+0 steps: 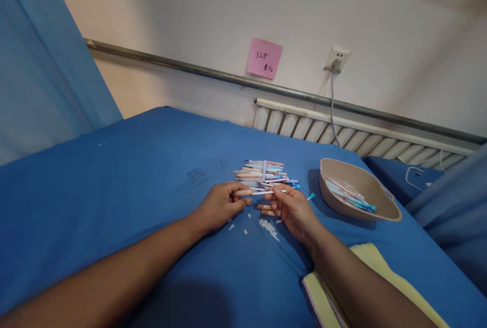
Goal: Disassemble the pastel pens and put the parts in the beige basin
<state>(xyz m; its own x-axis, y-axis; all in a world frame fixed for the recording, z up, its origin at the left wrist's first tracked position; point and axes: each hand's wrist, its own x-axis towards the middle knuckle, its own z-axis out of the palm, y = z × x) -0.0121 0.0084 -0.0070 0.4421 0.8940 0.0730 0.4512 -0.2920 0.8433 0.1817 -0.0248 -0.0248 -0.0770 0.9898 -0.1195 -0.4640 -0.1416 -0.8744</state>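
Observation:
My left hand pinches a peach-coloured pen barrel between thumb and fingers. A thin white pen refill runs in line with the barrel's right end, and my right hand is closed on its far part. Whether the refill sits inside the barrel I cannot tell. Just beyond both hands lies a pile of pens in pale colours, with a light strip across it. Small white pieces are scattered on the blue cloth nearer to me. Brown patterned pieces lie beside my right fingers, partly hidden.
To the right stands a beige plastic basin with several pens in it. A folded yellow cloth lies under my right forearm. The blue sheet covers the surface. Behind it are a radiator and a plugged-in cable.

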